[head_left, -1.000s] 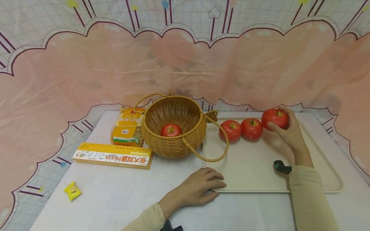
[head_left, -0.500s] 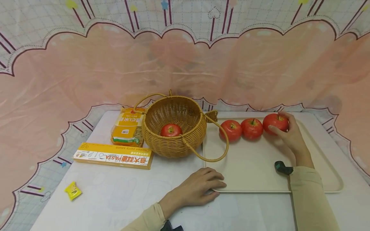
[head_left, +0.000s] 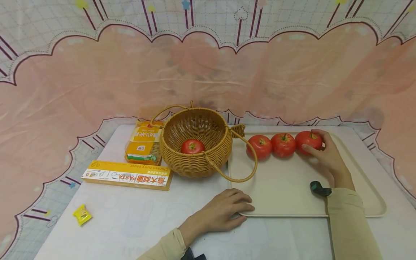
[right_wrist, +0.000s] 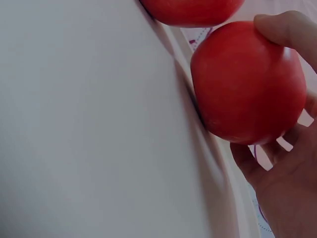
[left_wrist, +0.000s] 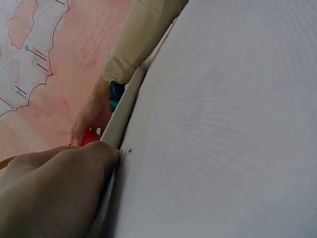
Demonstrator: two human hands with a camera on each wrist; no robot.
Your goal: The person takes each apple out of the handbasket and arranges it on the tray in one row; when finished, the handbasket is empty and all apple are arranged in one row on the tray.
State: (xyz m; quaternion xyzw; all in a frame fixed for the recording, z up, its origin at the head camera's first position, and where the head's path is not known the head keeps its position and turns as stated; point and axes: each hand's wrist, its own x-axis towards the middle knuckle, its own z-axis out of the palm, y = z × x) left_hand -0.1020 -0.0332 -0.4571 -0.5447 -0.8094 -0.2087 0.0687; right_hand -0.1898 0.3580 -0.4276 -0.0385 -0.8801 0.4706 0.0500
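Observation:
At the back of the beige tray (head_left: 286, 191), my right hand (head_left: 329, 159) grips a red apple (head_left: 305, 141) with the thumb on its near side. In the right wrist view the fingers curl round the far side of the apple (right_wrist: 247, 84), which sits low against the tray. Two more apples stand to its left, a middle apple (head_left: 283, 147) and a left apple (head_left: 261, 148), forming a row. My left hand (head_left: 222, 211) lies palm down, fingers relaxed, fingertips at the tray's front left corner. Another apple (head_left: 192, 146) rests inside the wicker basket (head_left: 191, 167).
The basket's handle (head_left: 250, 169) droops over the tray's left edge. Left of the basket lie a yellow food bag (head_left: 141, 146), a pasta box (head_left: 130, 177) and a small yellow wrapped packet (head_left: 82, 215). A patterned curtain (head_left: 208, 79) hangs behind the table.
My right hand has lowered the apple onto the tray, beside the middle apple, and still holds it. The left hand has stayed in place.

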